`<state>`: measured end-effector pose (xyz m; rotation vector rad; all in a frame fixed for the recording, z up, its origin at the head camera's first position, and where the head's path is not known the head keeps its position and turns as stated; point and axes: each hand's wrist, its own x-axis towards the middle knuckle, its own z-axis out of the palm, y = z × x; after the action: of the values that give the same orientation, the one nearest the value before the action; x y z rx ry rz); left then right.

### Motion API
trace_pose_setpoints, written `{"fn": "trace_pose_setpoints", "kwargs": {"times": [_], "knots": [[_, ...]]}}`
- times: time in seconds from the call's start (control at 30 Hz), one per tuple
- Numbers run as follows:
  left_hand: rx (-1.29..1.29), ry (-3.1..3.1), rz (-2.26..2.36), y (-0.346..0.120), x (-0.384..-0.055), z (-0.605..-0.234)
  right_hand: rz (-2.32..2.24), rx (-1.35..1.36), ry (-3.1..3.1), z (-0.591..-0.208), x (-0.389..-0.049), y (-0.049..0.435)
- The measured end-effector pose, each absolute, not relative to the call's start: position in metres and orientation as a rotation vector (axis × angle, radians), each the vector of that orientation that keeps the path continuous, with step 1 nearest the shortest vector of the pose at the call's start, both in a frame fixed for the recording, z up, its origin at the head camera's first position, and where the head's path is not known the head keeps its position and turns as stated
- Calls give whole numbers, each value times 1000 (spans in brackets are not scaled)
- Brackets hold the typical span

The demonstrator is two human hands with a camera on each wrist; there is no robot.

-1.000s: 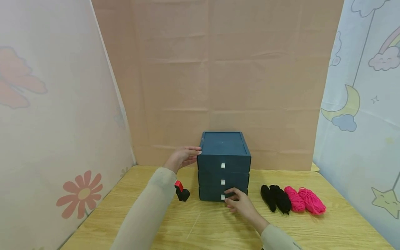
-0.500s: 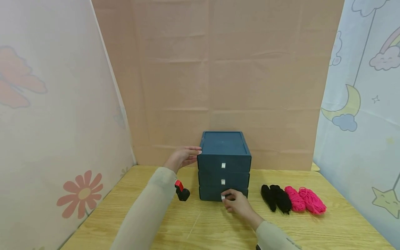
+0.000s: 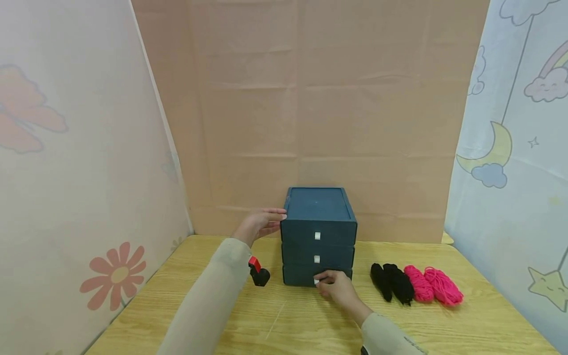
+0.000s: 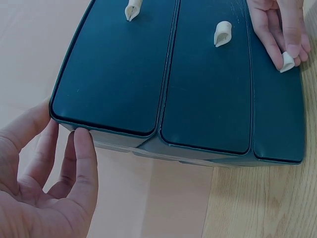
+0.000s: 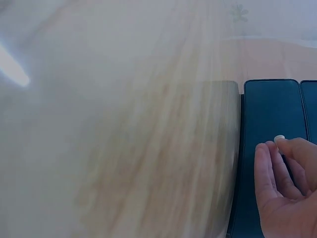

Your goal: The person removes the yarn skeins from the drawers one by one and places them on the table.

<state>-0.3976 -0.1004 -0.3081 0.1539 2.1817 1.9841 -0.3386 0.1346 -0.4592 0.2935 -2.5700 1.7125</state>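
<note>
A dark blue cabinet [image 3: 317,203] with three stacked drawers stands on the wooden table, each drawer front bearing a small white pull tab. At its upper left edge rests my left hand [image 3: 259,224], the fingertips touching the side and corner without wrapping round it. My right hand [image 3: 340,291] is at the bottom drawer [image 4: 280,114], pinching its white pull tab [image 4: 287,62] between thumb and fingers. All three drawers sit closed, flush with the cabinet. The middle tab [image 3: 317,259] and top tab [image 3: 317,236] are untouched.
To the cabinet's right lie two black yarn bundles [image 3: 398,283] and two bright pink yarn bundles [image 3: 443,287] in a row. A brown sheet [image 3: 377,123] hangs behind the cabinet, with printed curtains on both sides. A black and red device [image 3: 258,271] is at the left sleeve.
My right hand has shifted slightly left onto the bottom drawer's tab, and its thumb and fingers have closed on it. The left hand and the cabinet have stayed put.
</note>
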Motion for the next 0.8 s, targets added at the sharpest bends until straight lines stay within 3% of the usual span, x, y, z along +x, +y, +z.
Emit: {"fn": "trace_pose_setpoints", "kwargs": {"times": [0.8], "knots": [[88,2174,1993,-97,-402,-307,1911,311,-2697,-450,-304,140]]}}
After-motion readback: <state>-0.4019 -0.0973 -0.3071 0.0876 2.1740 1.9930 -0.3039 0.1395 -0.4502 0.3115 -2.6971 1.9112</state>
